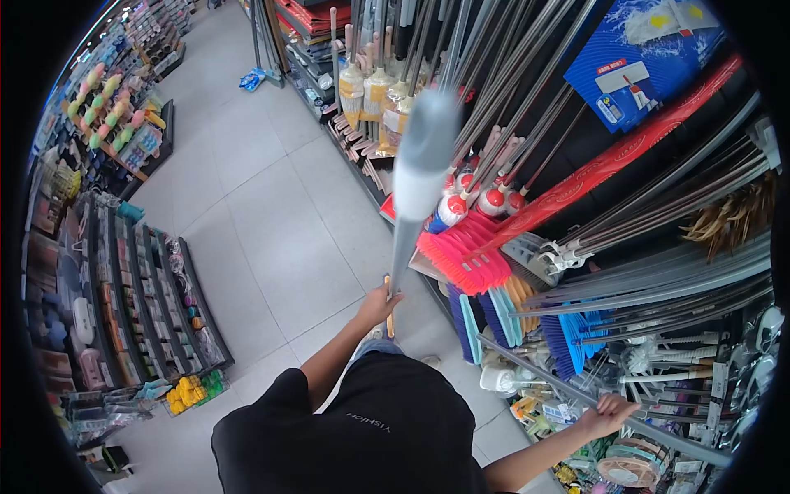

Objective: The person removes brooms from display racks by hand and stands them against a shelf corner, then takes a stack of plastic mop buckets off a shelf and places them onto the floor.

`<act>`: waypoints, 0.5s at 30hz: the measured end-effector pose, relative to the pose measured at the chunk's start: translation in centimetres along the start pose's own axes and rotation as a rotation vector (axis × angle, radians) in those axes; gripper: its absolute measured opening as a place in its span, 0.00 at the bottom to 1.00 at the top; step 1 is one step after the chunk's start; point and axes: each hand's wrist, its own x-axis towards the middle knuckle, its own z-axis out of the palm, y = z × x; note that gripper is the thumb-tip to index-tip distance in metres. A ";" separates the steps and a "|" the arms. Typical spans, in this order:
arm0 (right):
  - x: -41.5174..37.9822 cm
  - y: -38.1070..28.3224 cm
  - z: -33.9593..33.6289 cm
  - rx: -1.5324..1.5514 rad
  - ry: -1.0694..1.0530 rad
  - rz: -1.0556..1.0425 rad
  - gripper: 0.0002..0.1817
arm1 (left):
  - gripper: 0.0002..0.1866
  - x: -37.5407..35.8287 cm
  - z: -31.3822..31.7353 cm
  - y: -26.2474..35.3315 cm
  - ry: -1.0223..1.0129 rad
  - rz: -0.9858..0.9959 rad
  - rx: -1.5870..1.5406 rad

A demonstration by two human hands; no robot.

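Note:
My left hand [378, 306] is closed around a long grey pole [402, 247] with a pale band and a hanging hole in its top end. That end rises close to the camera and is blurred. Just below this hand a narrow orange-yellow piece [389, 323] shows beside my leg. Over at the right, my right hand [607, 414] grips a second grey pole [539, 375], which slants from beside the blue brooms [569, 337] down to the lower right. Its far ends overlap the shelf goods in this view.
Pink brooms [469, 255], wrapped mops [377, 95] and a red-wrapped pole [613, 160] crowd the rack on my right. Shelves of small goods [148, 288] line the left. Between them runs a grey tiled floor [271, 222], with a blue packet [253, 79] farther up the aisle.

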 end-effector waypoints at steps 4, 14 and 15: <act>-0.6 -2.6 -2.6 0.084 -0.078 -0.036 0.28 | 0.15 0.8 0.3 -0.7 0.018 -0.008 -0.047; -0.9 -8.9 -7.8 0.416 -0.149 -0.016 0.27 | 0.11 4.4 2.9 -1.5 -0.007 0.043 -0.028; -0.9 -9.3 -7.9 0.443 -0.101 -0.019 0.27 | 0.11 4.7 3.1 -1.6 -0.002 0.075 0.020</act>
